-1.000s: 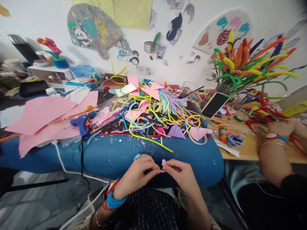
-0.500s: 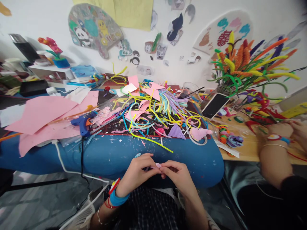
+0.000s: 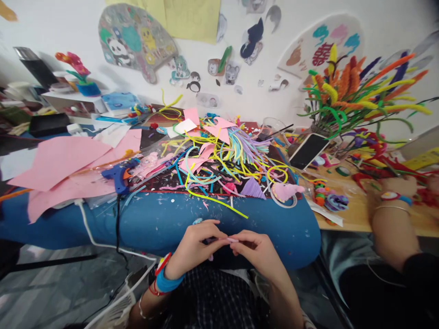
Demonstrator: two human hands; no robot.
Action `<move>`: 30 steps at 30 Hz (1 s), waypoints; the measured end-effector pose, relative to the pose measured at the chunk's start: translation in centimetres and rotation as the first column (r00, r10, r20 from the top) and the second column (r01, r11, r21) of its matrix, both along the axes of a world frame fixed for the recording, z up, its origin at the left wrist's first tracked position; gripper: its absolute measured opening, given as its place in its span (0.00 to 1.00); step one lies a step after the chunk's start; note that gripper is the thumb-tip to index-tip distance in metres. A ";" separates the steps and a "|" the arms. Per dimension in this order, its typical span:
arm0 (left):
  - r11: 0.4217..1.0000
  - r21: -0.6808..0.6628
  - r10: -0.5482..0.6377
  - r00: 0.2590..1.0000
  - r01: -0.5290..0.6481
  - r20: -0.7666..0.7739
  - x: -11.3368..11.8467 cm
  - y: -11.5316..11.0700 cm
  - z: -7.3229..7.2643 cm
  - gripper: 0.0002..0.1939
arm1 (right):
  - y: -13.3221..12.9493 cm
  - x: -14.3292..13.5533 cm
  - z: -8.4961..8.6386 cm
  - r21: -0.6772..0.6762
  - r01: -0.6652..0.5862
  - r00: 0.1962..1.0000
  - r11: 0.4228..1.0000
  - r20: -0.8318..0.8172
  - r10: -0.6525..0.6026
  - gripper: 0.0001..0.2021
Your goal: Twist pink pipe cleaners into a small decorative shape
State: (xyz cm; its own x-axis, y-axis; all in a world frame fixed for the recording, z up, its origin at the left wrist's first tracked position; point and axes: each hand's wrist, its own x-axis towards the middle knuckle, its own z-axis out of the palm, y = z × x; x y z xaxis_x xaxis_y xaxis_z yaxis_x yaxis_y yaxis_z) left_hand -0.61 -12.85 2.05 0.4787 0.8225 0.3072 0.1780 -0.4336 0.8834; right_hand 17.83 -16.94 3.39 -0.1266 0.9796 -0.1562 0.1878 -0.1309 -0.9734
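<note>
My left hand [image 3: 199,244] and my right hand [image 3: 255,249] meet just in front of the blue padded table edge [image 3: 144,228]. Between their fingertips is a small pale pink-purple strip [image 3: 233,240], perhaps a piece of pipe cleaner. Both hands pinch it, one at each end. A bit of purple [image 3: 210,257] shows below the fingers of my left hand. Beyond the hands, a lime-green pipe cleaner [image 3: 226,209] lies across the blue edge. A purple cone [image 3: 253,188] and a pink shape [image 3: 286,192] by a roll of tape lie behind it.
A heap of pipe cleaners [image 3: 236,151] covers the middle of the table. At left are pink sheets [image 3: 68,160] and a blue glue gun [image 3: 118,176] with a black cord. A phone [image 3: 308,151] leans at right, near a co-worker's hand [image 3: 398,189].
The small strip between my fingertips has turned and now lies more level, and my fingertips are slightly further apart. At right, the co-worker's hands have moved apart.
</note>
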 end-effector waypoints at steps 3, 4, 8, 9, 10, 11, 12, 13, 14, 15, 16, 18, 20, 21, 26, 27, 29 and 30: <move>0.981 -0.160 0.111 0.994 -0.105 0.026 0.2 -0.2 0.1 0.06 | -0.2 -0.3 0.2 0.092 0.023 0.995 0.995 0.096 -0.032 0.07; 0.966 -0.225 0.138 0.990 -0.126 0.038 0.3 -0.3 0.1 0.07 | -0.2 -0.4 0.3 0.150 0.028 0.990 0.988 0.136 -0.049 0.07; 0.893 -0.444 0.155 0.978 -0.077 0.142 0.2 -0.3 0.0 0.10 | -0.3 -0.7 0.2 0.413 -0.024 0.953 0.910 0.284 -0.104 0.11; 0.876 -0.480 0.150 0.974 -0.050 0.172 0.2 -0.3 -0.1 0.10 | -0.3 -0.8 0.1 0.452 -0.065 0.947 0.890 0.309 -0.088 0.12; 0.861 -0.509 0.142 0.970 -0.023 0.196 0.1 -0.2 -0.3 0.10 | -0.3 -0.8 0.0 0.477 -0.108 0.942 0.873 0.331 -0.064 0.12; 0.847 -0.531 0.136 0.967 -0.001 0.215 0.1 -0.2 -0.4 0.10 | -0.2 -0.8 -0.1 0.490 -0.143 0.936 0.860 0.349 -0.043 0.12; 0.836 -0.548 0.128 0.965 0.019 0.228 0.0 -0.2 -0.5 0.10 | -0.2 -0.7 -0.2 0.496 -0.168 0.931 0.852 0.364 -0.028 0.12; 0.830 -0.558 0.121 0.964 0.033 0.237 0.0 -0.3 -0.5 0.10 | -0.2 -0.7 -0.2 0.498 -0.181 0.926 0.848 0.377 -0.024 0.12; 0.826 -0.561 0.115 0.964 0.040 0.239 -0.1 -0.3 -0.5 0.10 | -0.1 -0.7 -0.3 0.500 -0.183 0.922 0.846 0.386 -0.028 0.11; 0.827 -0.560 0.112 0.965 0.042 0.237 -0.1 -0.3 -0.5 0.10 | -0.1 -0.7 -0.3 0.501 -0.179 0.919 0.847 0.392 -0.037 0.10; 0.831 -0.555 0.110 0.967 0.038 0.231 -0.1 -0.4 -0.4 0.10 | -0.1 -0.6 -0.4 0.503 -0.176 0.918 0.846 0.395 -0.043 0.09; 0.844 -0.535 0.112 0.972 0.017 0.207 -0.1 -0.4 -0.1 0.10 | 0.0 -0.6 -0.5 0.525 -0.169 0.920 0.834 0.387 -0.058 0.08; 0.858 -0.514 0.117 0.978 -0.011 0.175 0.0 -0.5 0.1 0.09 | 0.0 -0.6 -0.7 0.556 -0.160 0.926 0.816 0.371 -0.071 0.07; 0.863 -0.505 0.119 0.980 -0.023 0.159 0.0 -0.5 0.1 0.09 | -0.1 -0.6 -0.7 0.571 -0.156 0.928 0.806 0.365 -0.079 0.07; 0.881 -0.471 0.099 0.992 -0.048 0.084 -0.2 -0.4 0.1 0.09 | -0.3 -0.5 -0.8 0.621 -0.184 0.909 0.762 0.402 -0.109 0.10; 0.888 -0.459 0.077 0.995 -0.038 0.066 -0.3 -0.4 0.2 0.09 | -0.4 -0.4 -0.7 0.625 -0.191 0.904 0.757 0.412 -0.112 0.11; 0.898 -0.441 0.012 0.999 0.003 0.031 -0.5 -0.3 0.4 0.09 | -0.4 -0.4 -0.6 0.619 -0.186 0.906 0.763 0.408 -0.110 0.11; 0.899 -0.436 -0.021 1.000 0.027 0.019 -0.6 -0.3 0.6 0.10 | -0.4 -0.4 -0.5 0.612 -0.168 0.915 0.773 0.389 -0.109 0.11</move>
